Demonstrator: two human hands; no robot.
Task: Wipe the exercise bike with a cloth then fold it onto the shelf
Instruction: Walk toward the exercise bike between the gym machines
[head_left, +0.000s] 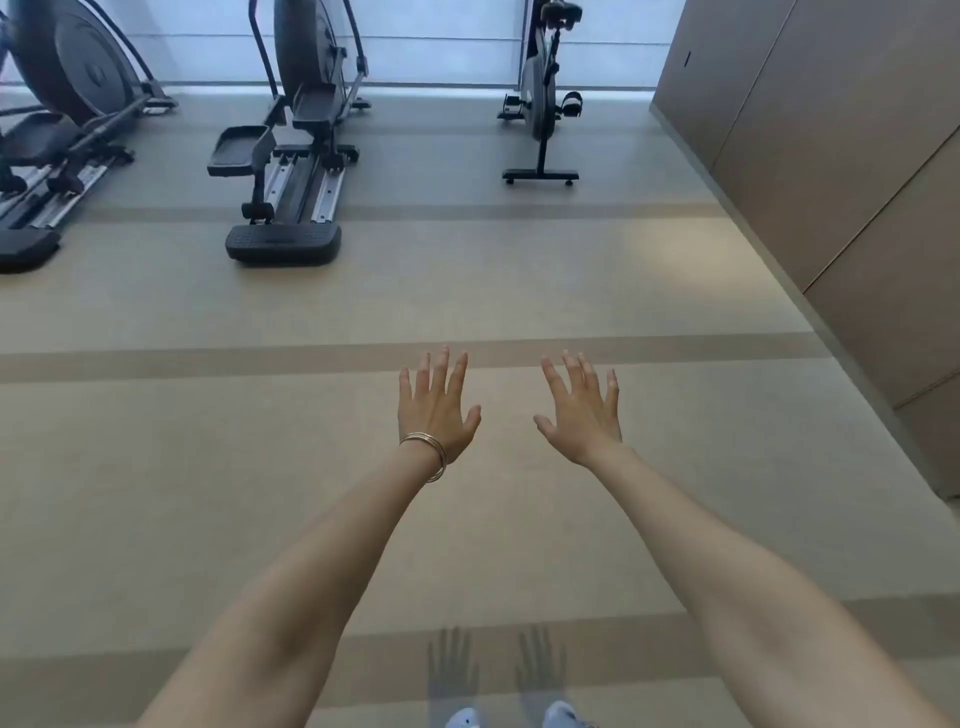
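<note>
My left hand and my right hand are stretched out in front of me over the floor, palms down, fingers spread, holding nothing. A thin bangle circles my left wrist. The exercise bike, grey and black with white pedal straps, stands far ahead by the window, well beyond both hands. No cloth and no shelf are in view.
Two dark elliptical machines stand at the back left. Brown wall panels run along the right side. Beige floor with darker stripes stretches between me and the machines. My shoe tips show at the bottom edge.
</note>
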